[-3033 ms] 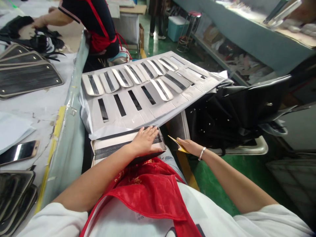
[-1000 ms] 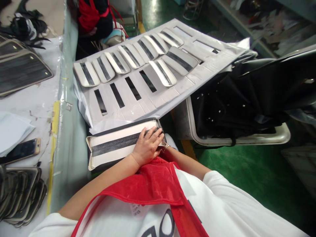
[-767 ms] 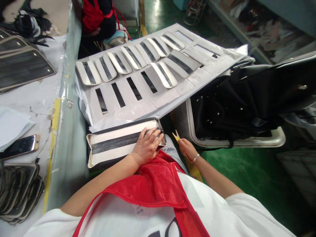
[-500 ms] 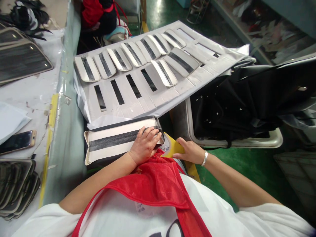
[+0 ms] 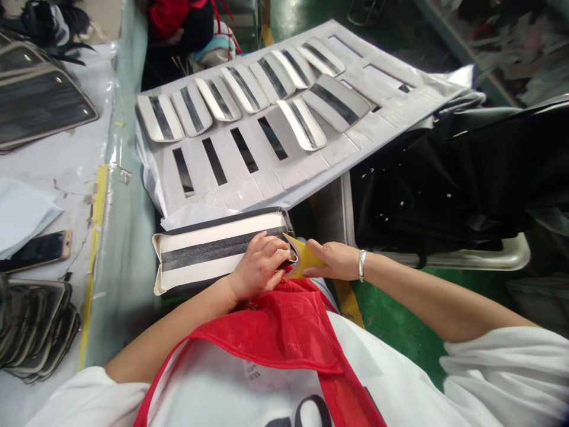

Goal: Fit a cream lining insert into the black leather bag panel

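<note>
In front of my body lies a long, box-shaped piece (image 5: 217, 232) with a white inner face, a black stripe down its middle and dark raised edges. My left hand (image 5: 262, 264) is closed over its right end, fingers curled at the rim. My right hand (image 5: 331, 260) pinches a thin, flat yellow sheet-like tool (image 5: 304, 258) between thumb and fingers. The sheet's upper corner is at the piece's right end, beside my left fingertips; whether it touches the rim I cannot tell.
Ahead, a slotted grey board (image 5: 240, 190) bears several striped panels (image 5: 160, 118). At left, a table holds a phone (image 5: 42, 249), paper (image 5: 22, 213) and stacked dark panels (image 5: 40, 326). Black sheet material (image 5: 444, 184) lies in a bin at right. A person (image 5: 178, 24) sits beyond the board.
My right hand has moved left with the yellow sheet, which now stands more tilted against the piece's end. My left fingers have shifted slightly toward me along the rim.
</note>
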Action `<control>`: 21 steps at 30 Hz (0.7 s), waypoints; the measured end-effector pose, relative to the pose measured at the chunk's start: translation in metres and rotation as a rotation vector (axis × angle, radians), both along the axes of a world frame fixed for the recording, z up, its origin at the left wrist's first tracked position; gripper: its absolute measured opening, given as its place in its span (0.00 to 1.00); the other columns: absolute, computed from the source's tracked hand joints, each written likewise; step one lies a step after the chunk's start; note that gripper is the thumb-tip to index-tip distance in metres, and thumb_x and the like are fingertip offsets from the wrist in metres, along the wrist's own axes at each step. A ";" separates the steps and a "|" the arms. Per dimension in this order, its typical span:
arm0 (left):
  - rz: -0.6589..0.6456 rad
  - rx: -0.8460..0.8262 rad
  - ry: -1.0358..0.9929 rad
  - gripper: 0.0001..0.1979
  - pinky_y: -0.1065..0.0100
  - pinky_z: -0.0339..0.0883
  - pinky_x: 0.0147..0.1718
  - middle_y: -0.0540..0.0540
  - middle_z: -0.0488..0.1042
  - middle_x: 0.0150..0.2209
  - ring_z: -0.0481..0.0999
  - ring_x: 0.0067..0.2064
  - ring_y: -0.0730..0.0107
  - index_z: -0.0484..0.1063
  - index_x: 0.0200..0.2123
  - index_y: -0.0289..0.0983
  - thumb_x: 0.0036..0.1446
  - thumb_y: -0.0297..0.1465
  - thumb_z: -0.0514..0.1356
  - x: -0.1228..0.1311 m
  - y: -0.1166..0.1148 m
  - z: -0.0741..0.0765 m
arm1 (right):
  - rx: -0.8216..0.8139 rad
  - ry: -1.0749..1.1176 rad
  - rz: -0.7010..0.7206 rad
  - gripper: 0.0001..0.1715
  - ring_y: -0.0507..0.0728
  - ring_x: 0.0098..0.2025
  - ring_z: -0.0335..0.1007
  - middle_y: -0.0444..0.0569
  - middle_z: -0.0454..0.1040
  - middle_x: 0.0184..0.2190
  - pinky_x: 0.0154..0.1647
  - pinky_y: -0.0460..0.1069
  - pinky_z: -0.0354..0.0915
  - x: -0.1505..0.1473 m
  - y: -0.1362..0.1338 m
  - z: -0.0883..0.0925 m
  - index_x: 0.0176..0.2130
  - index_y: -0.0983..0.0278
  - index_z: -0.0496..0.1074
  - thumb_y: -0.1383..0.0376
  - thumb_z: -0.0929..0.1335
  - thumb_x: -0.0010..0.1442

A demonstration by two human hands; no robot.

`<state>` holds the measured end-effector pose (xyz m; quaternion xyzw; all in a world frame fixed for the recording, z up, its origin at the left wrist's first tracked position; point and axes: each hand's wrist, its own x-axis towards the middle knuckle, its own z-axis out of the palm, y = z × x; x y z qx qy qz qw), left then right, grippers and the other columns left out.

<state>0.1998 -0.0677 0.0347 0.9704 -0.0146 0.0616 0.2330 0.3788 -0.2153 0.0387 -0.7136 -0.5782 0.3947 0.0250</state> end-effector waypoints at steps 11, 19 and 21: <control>0.089 -0.003 -0.017 0.06 0.56 0.50 0.59 0.45 0.70 0.44 0.64 0.50 0.64 0.70 0.32 0.37 0.56 0.32 0.55 0.006 -0.003 -0.003 | -0.036 0.197 -0.126 0.28 0.51 0.18 0.58 0.43 0.64 0.18 0.18 0.45 0.48 0.003 0.008 -0.005 0.41 0.63 0.63 0.46 0.68 0.49; 0.089 0.008 -0.009 0.05 0.55 0.49 0.59 0.45 0.70 0.45 0.63 0.51 0.63 0.70 0.33 0.37 0.56 0.30 0.54 0.007 -0.003 -0.004 | -0.069 0.174 -0.097 0.31 0.51 0.19 0.58 0.43 0.65 0.19 0.20 0.46 0.48 0.002 0.009 -0.011 0.43 0.64 0.62 0.45 0.66 0.50; 0.087 0.007 0.003 0.05 0.54 0.49 0.59 0.45 0.70 0.45 0.63 0.51 0.62 0.70 0.34 0.37 0.55 0.29 0.55 0.008 -0.004 -0.004 | -0.075 0.147 -0.078 0.30 0.51 0.19 0.58 0.43 0.65 0.19 0.20 0.45 0.48 0.002 0.010 -0.008 0.43 0.64 0.61 0.45 0.66 0.51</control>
